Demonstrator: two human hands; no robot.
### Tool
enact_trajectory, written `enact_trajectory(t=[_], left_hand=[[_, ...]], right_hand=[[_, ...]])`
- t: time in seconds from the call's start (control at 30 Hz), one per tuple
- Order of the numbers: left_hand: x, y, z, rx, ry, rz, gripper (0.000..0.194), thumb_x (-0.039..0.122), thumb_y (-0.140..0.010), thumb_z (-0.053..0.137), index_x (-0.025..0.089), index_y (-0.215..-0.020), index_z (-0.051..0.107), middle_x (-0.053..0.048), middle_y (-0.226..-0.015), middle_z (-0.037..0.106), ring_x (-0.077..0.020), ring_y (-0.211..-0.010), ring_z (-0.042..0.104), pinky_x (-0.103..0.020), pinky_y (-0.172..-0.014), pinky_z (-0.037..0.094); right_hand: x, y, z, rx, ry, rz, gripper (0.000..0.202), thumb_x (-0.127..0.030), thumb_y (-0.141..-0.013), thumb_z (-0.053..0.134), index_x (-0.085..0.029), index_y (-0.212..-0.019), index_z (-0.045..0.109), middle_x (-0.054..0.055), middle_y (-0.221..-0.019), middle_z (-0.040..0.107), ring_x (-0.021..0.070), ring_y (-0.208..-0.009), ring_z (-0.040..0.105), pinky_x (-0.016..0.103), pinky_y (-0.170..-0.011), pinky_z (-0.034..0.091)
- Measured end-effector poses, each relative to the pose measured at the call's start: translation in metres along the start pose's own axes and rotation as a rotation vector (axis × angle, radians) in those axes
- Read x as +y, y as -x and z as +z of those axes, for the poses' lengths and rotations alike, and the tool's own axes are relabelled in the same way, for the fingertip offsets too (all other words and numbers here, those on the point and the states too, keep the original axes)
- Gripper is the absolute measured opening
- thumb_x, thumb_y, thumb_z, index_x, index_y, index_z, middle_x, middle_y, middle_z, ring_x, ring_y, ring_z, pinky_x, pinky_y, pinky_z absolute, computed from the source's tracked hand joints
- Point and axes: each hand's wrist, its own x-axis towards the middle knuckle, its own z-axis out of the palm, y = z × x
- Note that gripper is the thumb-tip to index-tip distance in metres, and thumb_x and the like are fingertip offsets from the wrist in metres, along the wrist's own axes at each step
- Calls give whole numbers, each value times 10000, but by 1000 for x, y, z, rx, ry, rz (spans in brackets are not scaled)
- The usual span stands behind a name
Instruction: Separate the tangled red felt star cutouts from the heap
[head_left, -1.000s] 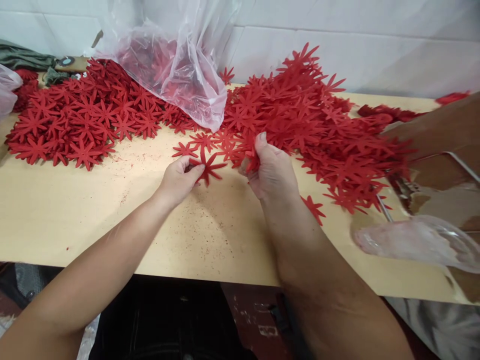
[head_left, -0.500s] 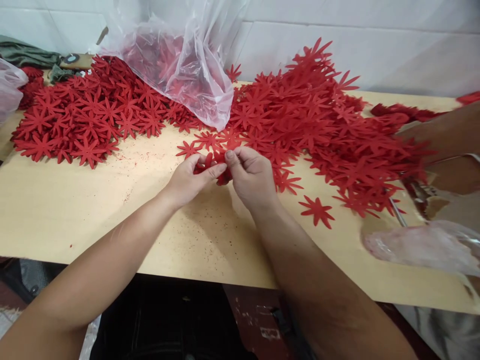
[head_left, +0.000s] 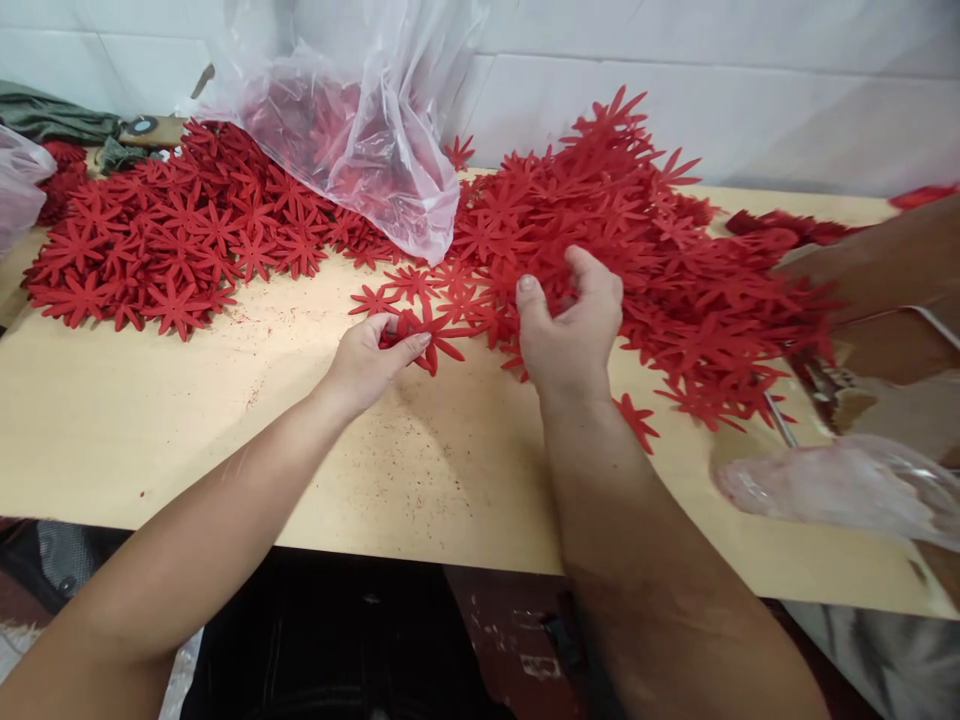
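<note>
Between the thumb and fingers of my left hand (head_left: 375, 355) is a red flower-shaped cutout (head_left: 431, 338) with long narrow petals. Whether it is one piece or several stacked ones I cannot tell. My right hand (head_left: 570, 325) is apart from it, over the near edge of the right-hand pile of red cutouts (head_left: 630, 240). Its thumb and fingers are spread, with nothing seen in them. Several loose cutouts (head_left: 409, 283) lie flat just beyond my left hand. A single cutout (head_left: 637, 422) lies partly behind my right forearm.
Another heap of red cutouts (head_left: 172, 225) covers the left back of the table (head_left: 315, 480). A clear plastic bag (head_left: 390, 160) with red pieces leans between the heaps against the tiled wall (head_left: 675, 120). Crumpled plastic (head_left: 832, 480) and a cardboard box (head_left: 892, 270) are at the right.
My right hand has let go of the cutouts at my left hand and moved right to the pile, its fingers opening. My left hand keeps its hold in nearly the same place.
</note>
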Motion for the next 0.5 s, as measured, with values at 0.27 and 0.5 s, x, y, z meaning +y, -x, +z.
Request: enact_trajectory(t=[0.27,0.5], left_hand=[[-5,-2,-1,-28,-4,23,124,125,-753,642,141,-685,539,60,-589,539,-36,-551,481,-205,-607,418],[-2,-3,-2,59,34,9,118,164,-791,624,156,-732,522,64,-606,531,-26,-543,464,-194,-594,402]], right_hand=[[-36,32,22,-611,-233,150,396,-579,-700,672,-186,-676,635,-6,-621,599,111,-598,551,268,-582,474],[-26,25,24,-460,-370,256,329,-505,-664,737,-199,-662,615,-31,-563,581,76,-512,509,232,-499,434]])
